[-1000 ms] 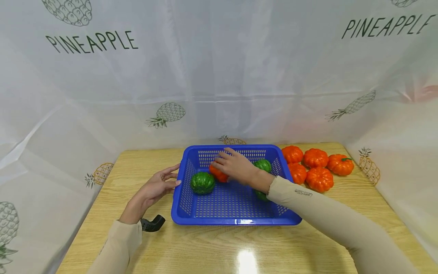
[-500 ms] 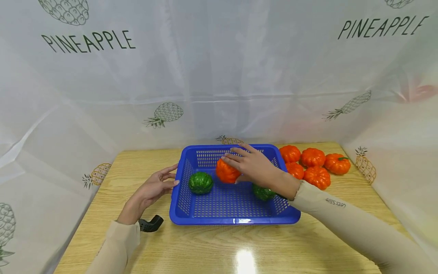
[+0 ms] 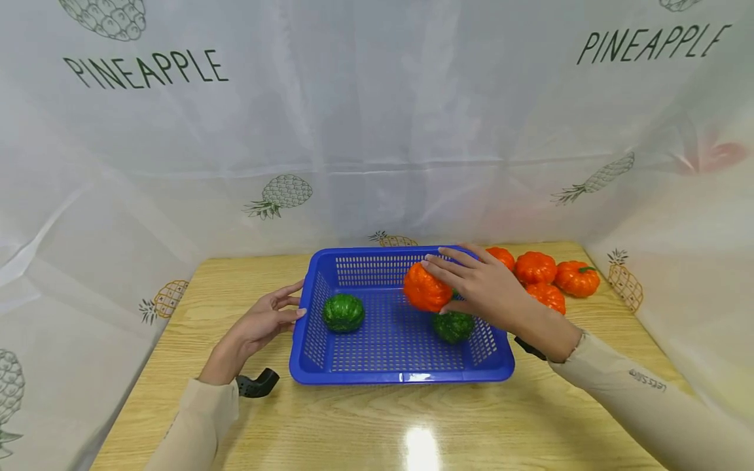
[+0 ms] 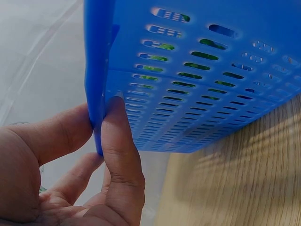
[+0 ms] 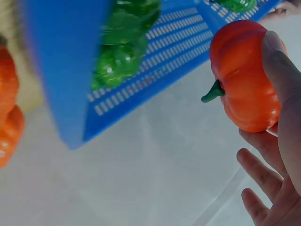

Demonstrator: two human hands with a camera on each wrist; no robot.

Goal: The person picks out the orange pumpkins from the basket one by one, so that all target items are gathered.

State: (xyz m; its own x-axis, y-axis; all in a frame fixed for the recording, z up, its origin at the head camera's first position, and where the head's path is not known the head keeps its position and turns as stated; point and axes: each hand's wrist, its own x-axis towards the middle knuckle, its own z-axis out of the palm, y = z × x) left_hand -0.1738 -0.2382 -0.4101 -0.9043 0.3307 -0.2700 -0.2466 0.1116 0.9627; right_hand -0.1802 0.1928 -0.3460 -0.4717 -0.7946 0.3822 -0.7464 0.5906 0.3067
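My right hand (image 3: 495, 291) grips an orange pumpkin (image 3: 425, 288) over the right half of a blue plastic basket (image 3: 353, 377). In the right wrist view the pumpkin (image 5: 242, 70) shows its green stem, with the thumb on one side and a finger on the other. At the basket's left side, my left hand (image 3: 265, 324) holds the rim. The left wrist view shows that rim (image 4: 97, 80) between thumb and fingers. Inside the basket, one green pumpkin (image 3: 343, 313) lies at the left and another (image 3: 453, 327) at the right, under the right hand. Behind it, more green is mostly hidden.
Several orange pumpkins (image 3: 536, 268) lie on the wooden table (image 3: 330, 432) right of the basket, partly behind the right hand. A black curved piece (image 3: 259, 383) shows beside the left wrist. A white sheet (image 3: 383, 131) with pineapple prints hangs behind the table.
My right hand has lifted the orange pumpkin from the basket's back left and carried it rightward, above the green ones. The left hand has stayed at the basket's rim.
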